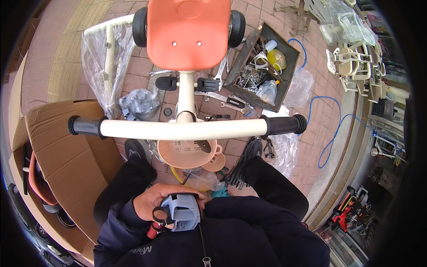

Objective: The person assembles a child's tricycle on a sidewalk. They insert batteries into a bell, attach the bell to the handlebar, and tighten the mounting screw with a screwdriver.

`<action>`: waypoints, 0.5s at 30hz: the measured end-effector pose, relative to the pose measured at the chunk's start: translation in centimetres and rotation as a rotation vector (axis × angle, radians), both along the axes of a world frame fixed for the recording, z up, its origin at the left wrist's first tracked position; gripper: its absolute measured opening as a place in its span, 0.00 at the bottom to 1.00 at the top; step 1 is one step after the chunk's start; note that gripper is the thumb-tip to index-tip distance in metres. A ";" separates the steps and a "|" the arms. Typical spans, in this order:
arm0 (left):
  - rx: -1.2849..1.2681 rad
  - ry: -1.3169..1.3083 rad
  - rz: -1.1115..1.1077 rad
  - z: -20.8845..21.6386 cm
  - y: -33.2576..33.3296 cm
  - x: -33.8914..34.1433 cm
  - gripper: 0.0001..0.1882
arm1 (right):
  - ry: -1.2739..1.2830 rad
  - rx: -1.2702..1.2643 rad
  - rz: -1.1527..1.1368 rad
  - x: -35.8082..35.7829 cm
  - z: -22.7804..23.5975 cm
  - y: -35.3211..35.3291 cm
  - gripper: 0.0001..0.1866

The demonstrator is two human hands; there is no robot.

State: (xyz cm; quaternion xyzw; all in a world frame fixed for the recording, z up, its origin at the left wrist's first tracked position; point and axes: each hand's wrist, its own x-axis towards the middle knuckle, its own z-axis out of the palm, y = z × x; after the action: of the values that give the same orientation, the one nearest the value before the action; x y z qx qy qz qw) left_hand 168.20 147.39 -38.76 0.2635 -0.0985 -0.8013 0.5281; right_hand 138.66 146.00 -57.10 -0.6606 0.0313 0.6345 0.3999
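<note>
Close to my chest, my left hand (153,200) is closed around a light blue-grey plastic housing (181,212). A black ring-shaped clamp (159,214) sticks out at its side, with a small red piece (154,230) below it. Only a sliver of my right hand (202,204) shows beside the housing; its fingers are hidden. In front of me stands a child's tricycle with an orange seat (189,31), a cream handlebar (182,130) with black grips and two black pedals (166,83). A peach basket (187,153) sits below the bar, between my feet.
At the right, a metal toolbox (284,58) holds loose hardware and a yellow tape roll. Wrenches (221,71) lie on the brick paving. Left are an open cardboard box (66,160) and a plastic-wrapped frame (109,62). A blue hose (329,133) curves along the right; cream parts (356,66) are stacked beyond.
</note>
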 end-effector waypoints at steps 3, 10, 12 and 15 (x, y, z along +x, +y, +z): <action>0.012 -0.114 0.130 1.3 0.1 -1.1 0.44 | -0.238 0.006 0.122 2.0 -2.3 -0.8 0.17; -0.191 -0.156 0.531 4.0 0.3 -5.5 0.48 | -0.513 -0.176 0.461 7.8 6.7 -10.4 0.20; -0.261 -0.121 0.566 4.0 0.6 -6.8 0.47 | -0.747 -0.364 0.197 7.7 11.7 -13.9 0.15; -0.321 -0.148 0.624 3.8 0.8 -8.1 0.44 | -0.715 -0.439 -0.486 6.8 19.2 -18.1 0.13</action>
State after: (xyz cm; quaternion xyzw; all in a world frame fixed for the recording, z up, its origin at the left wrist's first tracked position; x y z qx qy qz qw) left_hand 160.07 148.20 -34.93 0.2521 -0.1760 -0.5546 0.7732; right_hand 145.46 127.93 -37.86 -0.8795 0.1786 0.2344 0.3736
